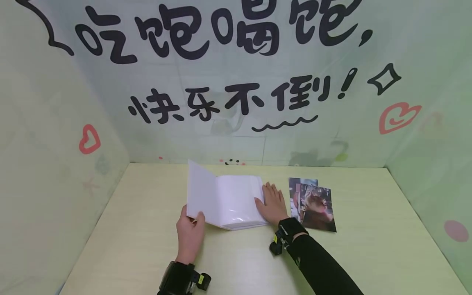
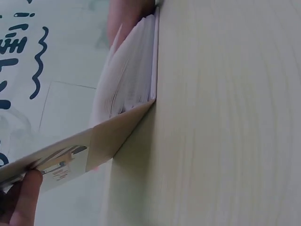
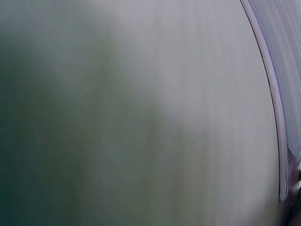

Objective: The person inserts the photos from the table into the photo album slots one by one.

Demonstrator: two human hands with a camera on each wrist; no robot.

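Observation:
A photo album (image 1: 239, 196) with white pages and glossy clear sleeves lies spread in the middle of the table. Its front cover (image 1: 202, 192) is raised at a slant on the left. My left hand (image 1: 189, 235) pinches the cover's lower left corner, thumb on the inner side; the left wrist view shows the cover's printed outer face (image 2: 63, 162) and the thick stack of pages (image 2: 124, 75). My right hand (image 1: 273, 205) rests on the album's right edge with fingers extended. Only the album's edge (image 3: 274, 89) appears in the right wrist view.
A few overlapping photos lie just right of my right hand, a dark one (image 1: 318, 211) on top. The light wooden table (image 1: 144, 229) ends at a printed backdrop (image 1: 236, 143) behind, with side curtains at left and right.

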